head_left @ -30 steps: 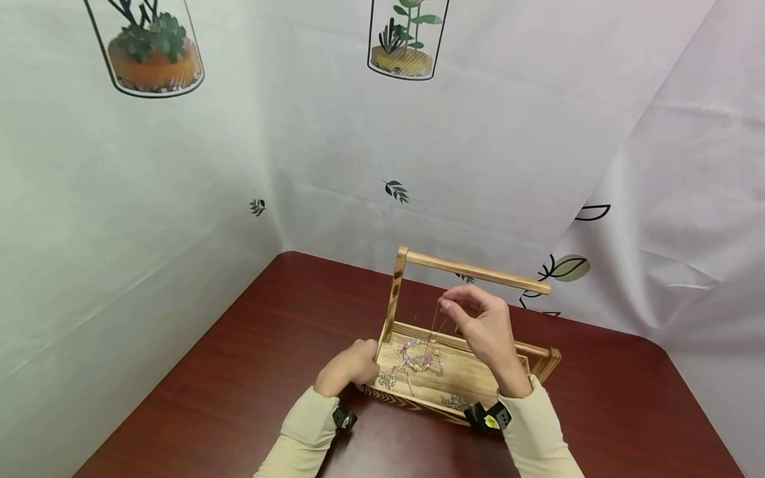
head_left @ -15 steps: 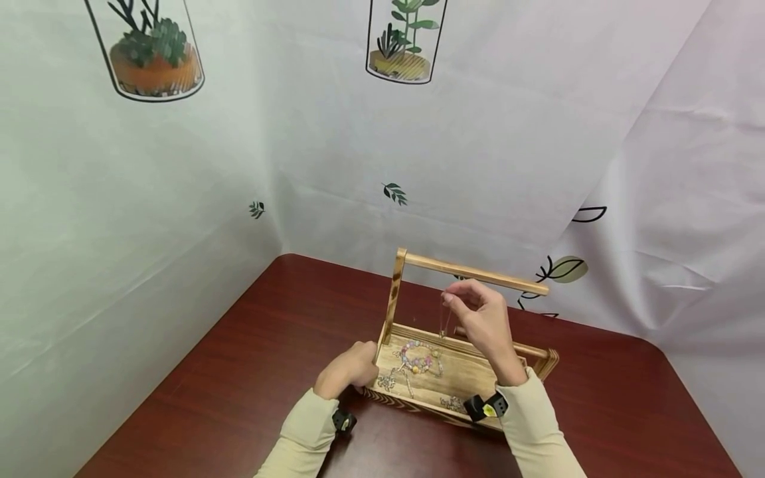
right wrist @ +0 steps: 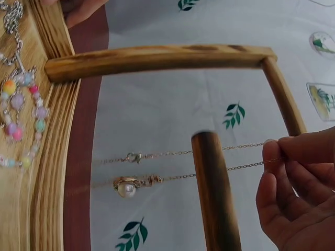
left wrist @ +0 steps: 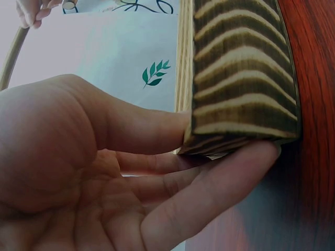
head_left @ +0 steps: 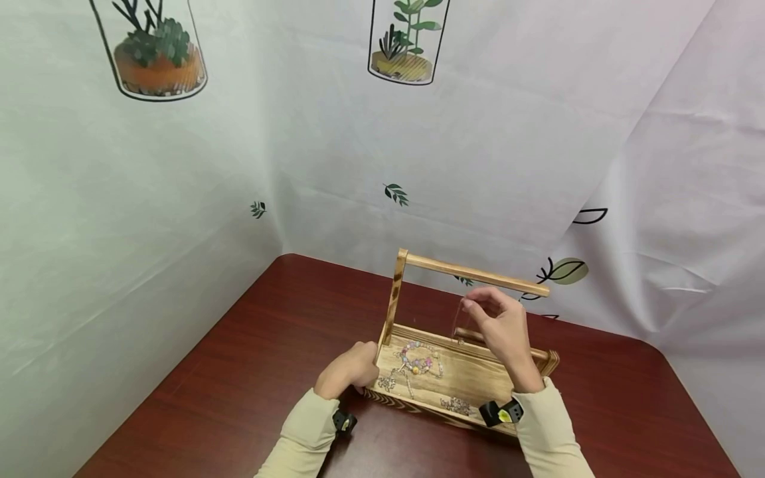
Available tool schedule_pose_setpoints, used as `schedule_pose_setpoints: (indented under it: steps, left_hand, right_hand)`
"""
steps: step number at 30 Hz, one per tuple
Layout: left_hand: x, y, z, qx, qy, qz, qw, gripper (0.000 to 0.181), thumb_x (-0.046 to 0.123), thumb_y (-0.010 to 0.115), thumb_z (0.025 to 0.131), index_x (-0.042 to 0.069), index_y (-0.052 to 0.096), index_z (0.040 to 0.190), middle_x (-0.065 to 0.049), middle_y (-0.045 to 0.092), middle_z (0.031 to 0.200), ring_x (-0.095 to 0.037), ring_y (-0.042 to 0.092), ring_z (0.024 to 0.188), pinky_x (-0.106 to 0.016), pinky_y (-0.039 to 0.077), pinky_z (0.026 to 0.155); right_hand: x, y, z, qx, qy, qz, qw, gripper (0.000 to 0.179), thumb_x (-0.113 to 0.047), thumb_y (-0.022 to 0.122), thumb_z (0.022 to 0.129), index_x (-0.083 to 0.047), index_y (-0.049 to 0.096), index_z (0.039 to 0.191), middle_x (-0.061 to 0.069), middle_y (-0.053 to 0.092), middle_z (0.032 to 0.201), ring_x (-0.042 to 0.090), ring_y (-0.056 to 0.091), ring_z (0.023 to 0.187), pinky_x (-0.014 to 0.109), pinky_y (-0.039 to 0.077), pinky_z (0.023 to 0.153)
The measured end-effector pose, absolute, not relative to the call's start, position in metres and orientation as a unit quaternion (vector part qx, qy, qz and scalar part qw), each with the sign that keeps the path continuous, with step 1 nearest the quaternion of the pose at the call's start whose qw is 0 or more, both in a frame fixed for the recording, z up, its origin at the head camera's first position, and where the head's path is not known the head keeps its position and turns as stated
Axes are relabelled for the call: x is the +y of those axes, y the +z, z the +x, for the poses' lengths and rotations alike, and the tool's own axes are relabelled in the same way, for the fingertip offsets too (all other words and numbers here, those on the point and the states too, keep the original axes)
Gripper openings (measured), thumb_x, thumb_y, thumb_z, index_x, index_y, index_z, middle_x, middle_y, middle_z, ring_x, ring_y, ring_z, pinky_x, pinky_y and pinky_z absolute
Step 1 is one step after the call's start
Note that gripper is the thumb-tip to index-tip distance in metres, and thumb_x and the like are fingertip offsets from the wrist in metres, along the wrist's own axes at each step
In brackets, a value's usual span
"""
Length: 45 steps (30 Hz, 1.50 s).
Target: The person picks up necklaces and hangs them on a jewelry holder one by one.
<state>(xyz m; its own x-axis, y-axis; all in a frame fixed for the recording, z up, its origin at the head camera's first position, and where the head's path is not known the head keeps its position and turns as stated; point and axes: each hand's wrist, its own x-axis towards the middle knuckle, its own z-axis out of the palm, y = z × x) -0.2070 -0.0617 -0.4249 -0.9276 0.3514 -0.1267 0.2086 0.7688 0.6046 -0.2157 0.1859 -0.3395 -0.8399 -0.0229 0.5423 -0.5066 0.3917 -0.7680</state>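
Note:
My left hand (head_left: pixel 352 366) holds the left end of a wooden jewelry stand (head_left: pixel 472 375), a tray with an upright frame. In the left wrist view, thumb and fingers lie around its corner. My right hand (head_left: pixel 502 332) pinches a thin gold necklace (right wrist: pixel 126 189) between thumb and fingertips above the tray. Its pearl pendant hangs down. In the right wrist view, a short wooden bar (right wrist: pixel 214 193) with a free end crosses in front of both chain strands. A pastel bead bracelet (head_left: pixel 416 365) lies in the tray beside a silver chain (head_left: pixel 387 382).
A long top bar (head_left: pixel 472 271) runs above my right hand from the left post (head_left: pixel 395 295). Another silver chain heap (head_left: pixel 457 405) lies at the tray's front edge. The stand is on a dark red table (head_left: pixel 269 332), with printed white cloth (head_left: pixel 335 133) behind.
The right hand first raises the necklace until its pendant hangs above the tray, then shifts right towards the lower bar's free end. The left hand stays on the stand.

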Motion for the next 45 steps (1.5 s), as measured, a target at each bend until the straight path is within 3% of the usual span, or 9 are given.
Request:
schedule_pose_setpoints:
  steps: [7,11,17,23,29,45]
  left_hand:
    - [-0.063,-0.424,-0.206,0.93,0.315,0.141,0.125,0.025,-0.009,0.046,0.068,0.012,0.043,0.055,-0.001,0.043,0.047,-0.011,0.045,0.032,-0.02,0.037,0.032]
    - [-0.063,-0.425,-0.207,0.929,0.319,0.141,0.125,0.026,-0.01,0.045,0.067,0.012,0.044,0.054,-0.001,0.045,0.046,-0.012,0.049,0.032,-0.021,0.039,0.032]
    - [-0.062,-0.424,-0.207,0.928,0.32,0.147,0.121,0.028,-0.011,0.045,0.065,0.014,0.041,0.051,0.001,0.043,0.043,-0.011,0.049,0.031,-0.021,0.04,0.033]
    - [-0.063,-0.425,-0.207,0.928,0.321,0.145,0.122,0.027,-0.01,0.044,0.063,0.013,0.043,0.051,0.0,0.046,0.042,-0.013,0.052,0.032,-0.02,0.039,0.032]
    - [-0.063,-0.426,-0.206,0.927,0.324,0.144,0.122,0.026,-0.011,0.045,0.064,0.012,0.044,0.052,-0.001,0.048,0.044,-0.015,0.054,0.033,-0.02,0.04,0.032]
    - [-0.062,-0.425,-0.206,0.922,0.337,0.146,0.124,0.023,-0.011,0.046,0.065,0.009,0.049,0.055,-0.003,0.051,0.048,-0.018,0.056,0.036,-0.034,0.052,0.041]
  right_hand:
    - [0.202,-0.342,-0.213,-0.801,0.533,0.14,0.235,0.011,0.002,0.066,0.079,0.002,0.066,0.09,0.019,0.066,0.084,0.016,0.065,0.069,0.019,0.052,0.059]
    - [0.214,-0.343,-0.21,-0.804,0.526,0.121,0.25,0.01,-0.003,0.068,0.08,-0.002,0.066,0.09,0.013,0.068,0.081,0.011,0.065,0.068,0.019,0.052,0.058]
    - [0.235,-0.344,-0.202,-0.801,0.532,0.117,0.25,0.013,-0.008,0.067,0.081,-0.001,0.065,0.092,0.009,0.069,0.081,0.014,0.066,0.068,0.022,0.054,0.058]
    - [0.251,-0.336,-0.193,-0.808,0.529,0.074,0.249,0.015,-0.004,0.067,0.081,0.003,0.064,0.094,0.01,0.069,0.08,0.015,0.065,0.064,0.024,0.054,0.056]
    - [0.259,-0.328,-0.186,-0.805,0.534,0.047,0.254,0.015,0.002,0.066,0.08,0.007,0.063,0.094,0.002,0.068,0.074,0.013,0.063,0.058,0.023,0.053,0.053]
    - [0.259,-0.303,-0.181,-0.784,0.538,0.023,0.307,0.013,0.007,0.064,0.078,0.012,0.061,0.089,0.004,0.066,0.068,0.005,0.059,0.052,0.016,0.048,0.048]
